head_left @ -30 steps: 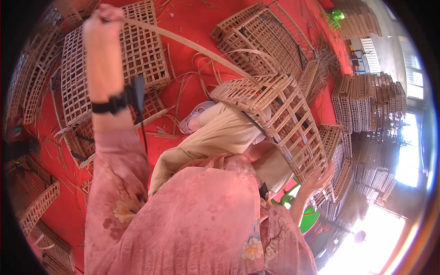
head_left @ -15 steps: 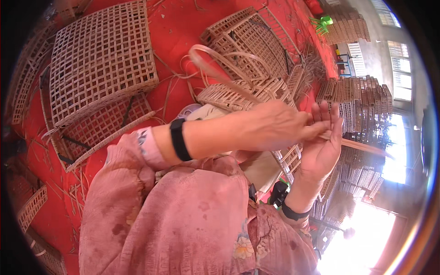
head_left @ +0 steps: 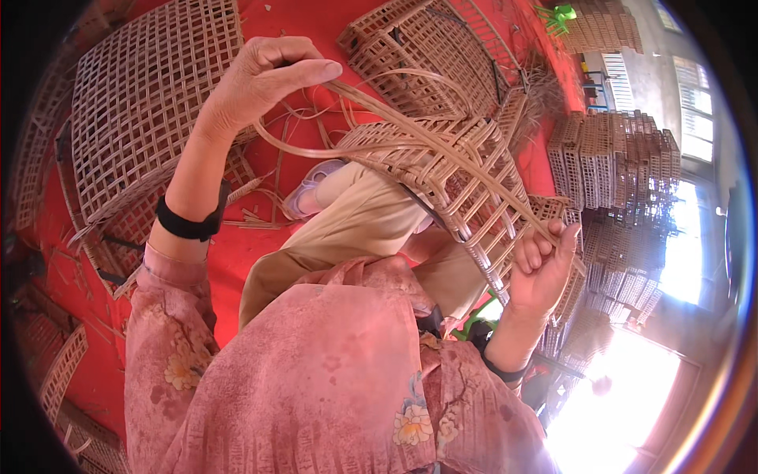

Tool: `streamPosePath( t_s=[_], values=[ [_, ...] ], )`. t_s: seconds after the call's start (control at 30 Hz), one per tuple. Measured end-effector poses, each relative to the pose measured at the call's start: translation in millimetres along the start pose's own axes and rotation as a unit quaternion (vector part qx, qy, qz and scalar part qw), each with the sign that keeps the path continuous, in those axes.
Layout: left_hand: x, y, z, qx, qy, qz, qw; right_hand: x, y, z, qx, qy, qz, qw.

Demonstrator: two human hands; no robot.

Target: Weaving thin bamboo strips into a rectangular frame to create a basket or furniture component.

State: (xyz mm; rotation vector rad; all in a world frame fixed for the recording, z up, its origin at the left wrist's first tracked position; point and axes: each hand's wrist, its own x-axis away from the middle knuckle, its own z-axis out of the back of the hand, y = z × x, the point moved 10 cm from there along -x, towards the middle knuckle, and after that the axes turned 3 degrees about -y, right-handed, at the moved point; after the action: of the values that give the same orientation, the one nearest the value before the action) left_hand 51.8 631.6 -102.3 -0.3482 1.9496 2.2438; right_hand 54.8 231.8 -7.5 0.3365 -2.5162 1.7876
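Note:
A long tan rattan strip (head_left: 403, 120) runs slantwise between my hands, and another length loops below it. My left hand (head_left: 264, 83), raised at the upper left, pinches one end between thumb and fingers. At the right, my right hand (head_left: 545, 265) has its fingers curled round the other end. Behind the strip, a partly woven rattan basket (head_left: 489, 193) rests tilted against my legs, with open slats on its near side. Part of its weave is hidden by the strip.
Woven rattan panels (head_left: 158, 103) lie on the red floor covering (head_left: 237, 272) at the left. Another rattan basket (head_left: 426, 55) stands ahead, with loose strands about it. Tall stacks of woven baskets (head_left: 616, 166) line the right, and a green plastic object (head_left: 559, 17) sits at the far right.
My left hand has moved from beside my right palm far to the upper left, drawing the strip out lengthwise. My right hand's fingers have curled in, and my legs and the basket show more.

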Motion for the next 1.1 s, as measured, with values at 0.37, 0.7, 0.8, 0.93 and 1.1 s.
streamPosePath(
  t_s=[0.37, 0.7, 0.8, 0.93, 1.1],
  values=[
    [17.1, 102.1, -123.1, -0.055, -0.003, -0.187, 0.981, 4.4, 61.5, -112.1, 0.217, -0.169, 0.005, 0.962],
    [21.7, 76.9, -117.4, 0.07, -0.079, -0.148, 0.983, 3.8, 65.3, -87.5, 0.296, -0.041, -0.027, 0.954],
    [15.7, 67.0, -108.3, 0.03, -0.038, -0.105, 0.993, -2.7, 55.2, -78.2, 0.364, -0.03, -0.001, 0.931],
    [6.5, 35.6, -96.0, 0.013, 0.025, -0.014, 1.0, -14.0, 50.4, -69.6, 0.469, -0.029, -0.032, 0.882],
    [0.6, 25.9, -116.2, 0.031, -0.007, 0.02, 0.999, -19.1, 57.3, -67.7, 0.499, -0.035, -0.054, 0.864]
  ],
)
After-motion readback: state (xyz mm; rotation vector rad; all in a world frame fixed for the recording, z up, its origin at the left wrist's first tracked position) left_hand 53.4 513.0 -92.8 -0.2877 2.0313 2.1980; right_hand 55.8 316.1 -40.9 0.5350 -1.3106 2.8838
